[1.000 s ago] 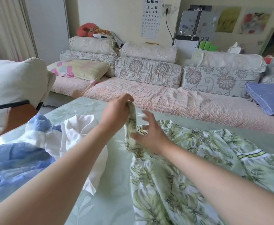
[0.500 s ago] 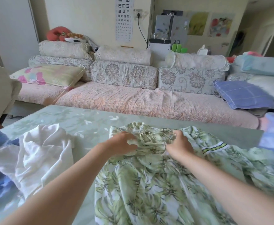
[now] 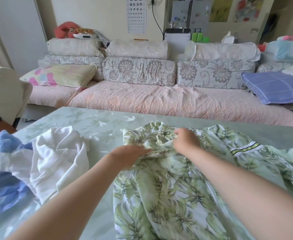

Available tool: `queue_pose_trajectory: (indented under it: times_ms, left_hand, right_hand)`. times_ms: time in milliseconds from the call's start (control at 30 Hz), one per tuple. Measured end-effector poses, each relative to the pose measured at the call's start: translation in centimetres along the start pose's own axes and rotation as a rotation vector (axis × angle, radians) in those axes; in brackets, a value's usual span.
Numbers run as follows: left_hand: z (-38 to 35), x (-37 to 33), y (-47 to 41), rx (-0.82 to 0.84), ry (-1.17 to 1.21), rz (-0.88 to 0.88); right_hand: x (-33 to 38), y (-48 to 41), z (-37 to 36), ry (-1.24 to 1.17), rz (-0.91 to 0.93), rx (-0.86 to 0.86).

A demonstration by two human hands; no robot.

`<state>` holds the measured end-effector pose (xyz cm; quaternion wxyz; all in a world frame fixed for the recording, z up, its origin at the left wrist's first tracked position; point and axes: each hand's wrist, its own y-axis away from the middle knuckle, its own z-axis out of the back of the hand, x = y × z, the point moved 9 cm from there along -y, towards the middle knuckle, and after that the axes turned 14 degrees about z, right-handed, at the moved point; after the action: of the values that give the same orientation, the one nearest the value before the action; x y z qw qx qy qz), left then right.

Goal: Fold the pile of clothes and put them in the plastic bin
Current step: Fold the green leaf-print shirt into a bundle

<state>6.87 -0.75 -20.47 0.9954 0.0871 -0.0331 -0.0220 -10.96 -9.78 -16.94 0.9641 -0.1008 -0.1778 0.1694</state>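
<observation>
Pinched near its top edge by the left grip and right grip, the green leaf-print fabric garment is spread on the table, not yet folded, while the crumpled white cloth and blue cloth are judged to await folding, no bin being seen.

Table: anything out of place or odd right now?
Nothing spilled or damaged. The white garment and blue garment lie crumpled, unfolded, at the left of the table; the leaf-print garment is rumpled too.
</observation>
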Motion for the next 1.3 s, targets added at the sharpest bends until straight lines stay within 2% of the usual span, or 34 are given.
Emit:
queue_pose_trajectory:
  times_ms: [100, 167, 233, 300, 367, 400, 467, 533, 600, 767, 867, 1000, 1100, 1167, 1200, 1300]
  left_hand:
    - [-0.9, 0.5, 0.6, 0.134, 0.041, 0.028]
    - [-0.8, 0.3, 0.8, 0.189, 0.093, 0.029]
    - [-0.3, 0.4, 0.5, 0.206, 0.278, 0.107]
    - [1.2, 0.9, -0.4, 0.042, 0.435, 0.192]
    - [2.7, 0.8, -1.4, -0.164, 0.423, 0.209]
    - [2.9, 0.7, -2.0, -0.230, 0.408, 0.221]
    - [2.5, 0.7, -3.1, -0.294, 0.399, 0.234]
    - [1.8, 0.4, -4.0, -0.272, 0.400, 0.209]
    - [0.8, -0.4, -4.6, -0.210, 0.350, 0.152]
    - [-2.9, 0.6, -6.0, 0.023, 0.118, 0.262]
    - [-3.4, 1.6, -6.0, 0.072, 0.090, 0.328]
    - [-3.4, 2.0, -5.7, 0.058, 0.094, 0.361]
    - [-3.6, 2.4, -5.5, 0.049, 0.081, 0.373]
    - [-3.6, 2.5, -5.3, 0.041, 0.075, 0.345]
    - [-3.6, 2.5, -5.1, 0.046, 0.078, 0.329]
    - [-3.2, 2.4, -4.8, 0.063, 0.058, 0.305]
  right_hand:
    - [-3.3, 0.6, 1.3, -0.092, -0.253, -0.056]
    - [-4.7, 1.5, 1.4, -0.016, -0.330, 0.000]
    - [-4.4, 1.6, 1.9, 0.052, -0.217, -0.046]
    - [-2.3, 1.5, 3.1, 0.086, 0.026, -0.197]
    - [-0.1, 1.3, 3.6, 0.083, 0.249, -0.275]
    - [0.5, 1.1, 3.3, 0.072, 0.297, -0.259]
    - [0.2, 0.7, 2.1, 0.122, 0.262, -0.173]
    - [-1.8, 0.3, 0.8, 0.166, 0.120, -0.031]
    - [-3.8, 0.2, -0.4, 0.066, 0.018, 0.071]
    - [-5.7, -0.4, -2.4, -0.426, -0.070, 0.190]
    - [-4.9, -0.1, -2.2, -0.544, -0.052, 0.246]
    - [-4.5, 0.0, -0.9, -0.599, 0.031, 0.196]
    - [-6.2, 0.2, 1.9, -0.693, 0.029, -0.071]
    - [-7.8, 1.1, 3.4, -0.665, 0.008, -0.194]
    - [-8.4, 1.6, 3.3, -0.599, 0.002, -0.173]
    - [-9.4, 3.4, 0.8, -0.365, -0.037, 0.119]
